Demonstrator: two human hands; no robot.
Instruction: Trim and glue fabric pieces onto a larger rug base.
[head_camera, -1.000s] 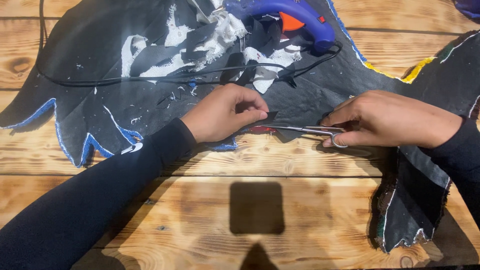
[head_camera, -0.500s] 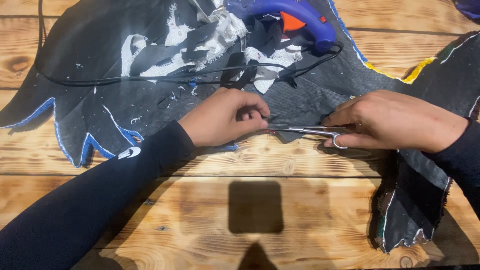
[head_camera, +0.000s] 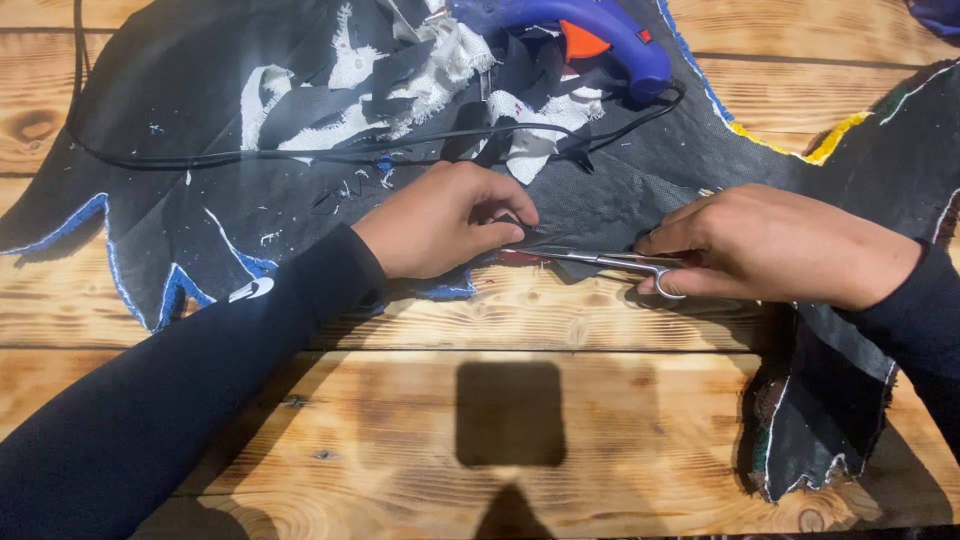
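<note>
My right hand (head_camera: 775, 245) has its fingers (head_camera: 668, 240) closed through the loops of small metal scissors (head_camera: 600, 260), thumb on top. The scissors lie almost level, long axis running left to right, tips pointing left toward my other hand. My left hand (head_camera: 445, 220) sits just beside those tips, its fingers (head_camera: 510, 215) pinched together on a fold of the black fabric (head_camera: 250, 180) at its near edge. So the cut line lies between my two hands, with the left one nearer the blade tips and the right one at the handles.

The blade tips disappear under my left fingertips, so I cannot tell whether the blades are parted or closed, or how much cloth is between them. A reddish scrap shows just under the blades, too small to make out.

Farther out, the fabric spreads across the wooden worktop (head_camera: 560, 330), with blue and yellow trim on its jagged edges. White frayed scraps (head_camera: 430, 75) and a thin black cord (head_camera: 300, 155) lie beyond my hands. A blue glue gun (head_camera: 600, 35) rests at the top, partly cut off by the frame.
</note>
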